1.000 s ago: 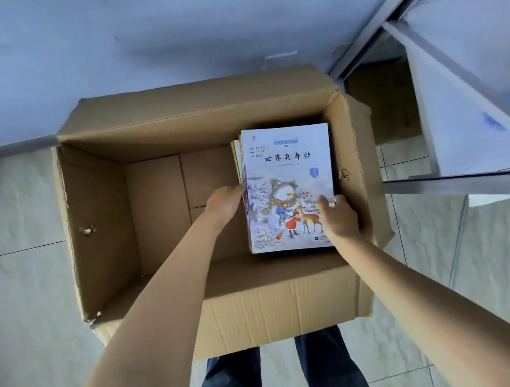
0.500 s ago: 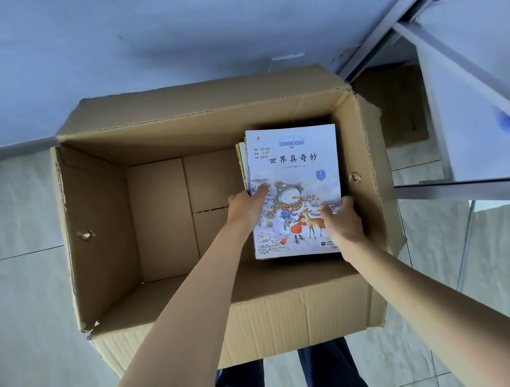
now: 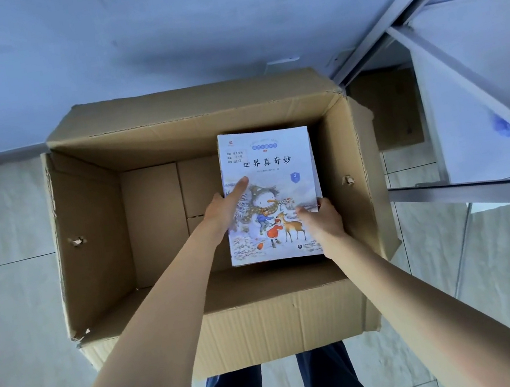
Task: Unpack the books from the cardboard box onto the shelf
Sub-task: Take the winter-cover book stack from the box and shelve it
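The books (image 3: 271,190), a stack clasped at both sides by the left hand (image 3: 227,208) and right hand (image 3: 320,221), should be lifted level from the cardboard box (image 3: 268,319) so none slips.

The box (image 3: 279,324) is plain brown corrugated cardboard, matt, its edges torn and rough. The top book (image 3: 266,157) has a smooth paper cover with a slight sheen. The shelf frame (image 3: 476,190) looks like pale painted metal. The floor (image 3: 5,302) seems glazed tile.
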The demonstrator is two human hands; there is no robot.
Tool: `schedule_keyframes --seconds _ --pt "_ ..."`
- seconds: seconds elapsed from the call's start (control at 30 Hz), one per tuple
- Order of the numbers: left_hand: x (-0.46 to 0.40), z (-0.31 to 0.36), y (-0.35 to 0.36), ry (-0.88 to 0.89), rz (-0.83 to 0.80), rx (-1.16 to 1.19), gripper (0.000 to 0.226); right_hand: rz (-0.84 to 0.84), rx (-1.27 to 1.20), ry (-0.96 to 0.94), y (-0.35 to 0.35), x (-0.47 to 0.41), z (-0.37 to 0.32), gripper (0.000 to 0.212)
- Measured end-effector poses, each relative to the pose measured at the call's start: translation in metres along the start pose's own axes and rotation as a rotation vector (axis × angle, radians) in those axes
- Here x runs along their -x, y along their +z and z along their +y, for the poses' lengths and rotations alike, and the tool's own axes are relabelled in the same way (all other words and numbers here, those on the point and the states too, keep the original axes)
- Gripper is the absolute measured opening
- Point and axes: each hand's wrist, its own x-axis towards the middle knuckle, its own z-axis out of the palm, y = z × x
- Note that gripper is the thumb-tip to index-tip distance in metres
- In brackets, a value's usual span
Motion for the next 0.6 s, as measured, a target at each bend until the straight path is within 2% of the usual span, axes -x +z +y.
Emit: schedule_keyframes --seconds 0.1,0.37,0.43,0.5,0.53,0.6 --pt "-0.001 -0.001 -0.008 0.052 -0.039 0.020 0.113 -0.076 -0.035 0.037 -0.003 -0.004 0.001 0.032" --pt "0.011 -0.011 -0.014 0.134 0.043 0.256 0.103 -0.252 -0.212 0.070 -0.002 0.010 0.000 0.030" --pt "0.018 -0.016 -0.022 0.122 0.017 0.335 0.091 -0.302 -0.198 0.063 -0.002 0.017 -0.001 0.029" --pt "0.030 -0.018 -0.030 0.150 -0.015 0.385 0.049 -0.342 -0.217 0.044 -0.001 0.028 -0.002 0.022" --pt "0.036 -0.019 -0.035 0.163 -0.022 0.400 0.040 -0.360 -0.234 0.029 -0.001 0.033 -0.002 0.020" --pt "0.056 -0.014 -0.047 0.178 -0.062 0.416 0.055 -0.370 -0.254 -0.008 -0.005 0.050 -0.008 0.028"
